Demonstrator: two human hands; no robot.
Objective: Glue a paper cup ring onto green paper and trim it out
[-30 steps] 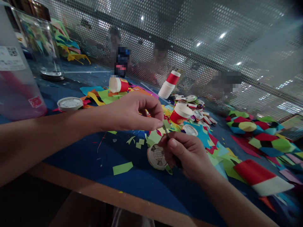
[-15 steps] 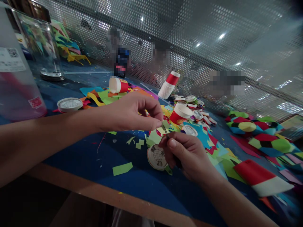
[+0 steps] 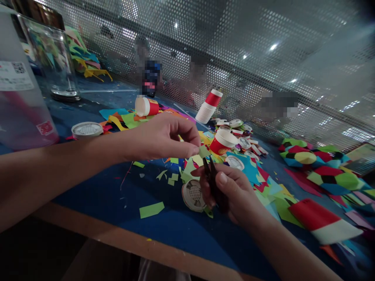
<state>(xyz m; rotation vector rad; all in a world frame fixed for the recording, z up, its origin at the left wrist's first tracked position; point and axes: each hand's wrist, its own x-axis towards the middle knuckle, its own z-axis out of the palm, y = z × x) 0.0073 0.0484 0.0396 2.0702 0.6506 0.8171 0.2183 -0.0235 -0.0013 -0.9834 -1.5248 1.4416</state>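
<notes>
Between the thumb and fingertips of my left hand (image 3: 172,136) is a small piece of green paper (image 3: 203,151). My right hand (image 3: 234,191) grips a pair of small dark scissors (image 3: 213,175), their blades apart and their tips just below the paper. Much of the scissors' handle is hidden by my fingers. Below the hands a round white disc (image 3: 193,195) with a dark fish-like line drawing lies on the blue table (image 3: 114,218), partly behind my right hand. A green paper strip (image 3: 151,210) and several small green scraps (image 3: 172,178) lie to the left of it.
A paper cup (image 3: 224,141) stands beyond my hands; another (image 3: 146,106) lies tipped over. Behind is a cup stack (image 3: 209,106). Coloured paper models (image 3: 325,168) and a flattened cup (image 3: 325,220) are at right. A plastic bottle (image 3: 23,105) and glass jar (image 3: 55,62) stand at left.
The scissors' blades have opened, and the right hand has turned so more of the scissors shows. The left hand stays nearly still with the green paper.
</notes>
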